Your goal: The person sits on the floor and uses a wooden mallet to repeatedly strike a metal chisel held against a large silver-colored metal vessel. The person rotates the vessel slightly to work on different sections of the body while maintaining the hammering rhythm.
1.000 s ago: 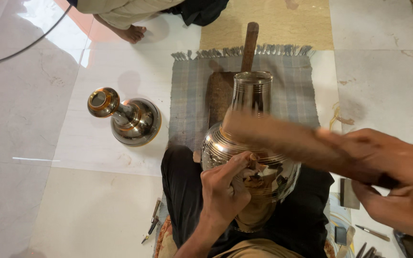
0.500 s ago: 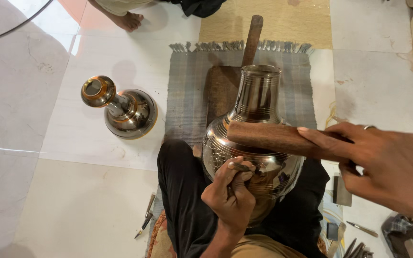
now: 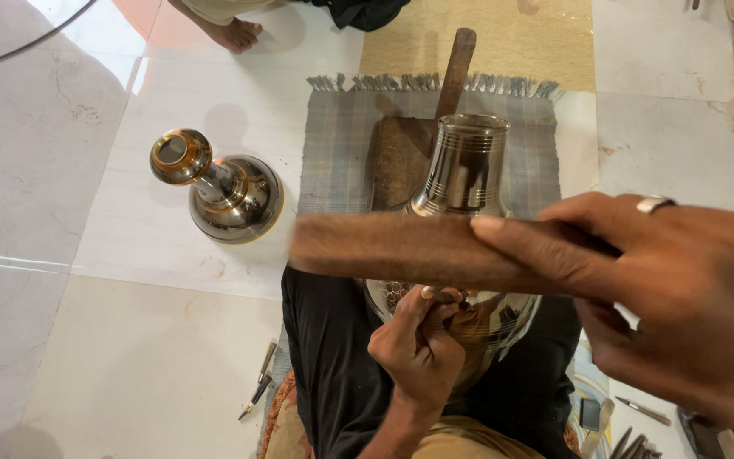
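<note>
Two vessels [image 3: 469, 195] [image 3: 218, 187], wooden bat [image 3: 401, 251] (blurred) between

My silver pot [image 3: 460, 183] has ringed bands on its neck and a dotted patch lower down. The stick [image 3: 401, 251] is brown. The mat [image 3: 341, 144] is grey checked, fringed; the 2nd vessel [image 3: 227, 191] is silver and gold.

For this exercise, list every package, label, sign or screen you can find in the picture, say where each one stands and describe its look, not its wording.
None: no package, label, sign or screen shows.
In view instead: a metal vase on the person's lap, a wooden bat in the right hand, a small punch in the left hand, and a second metal vessel on the floor.
</note>
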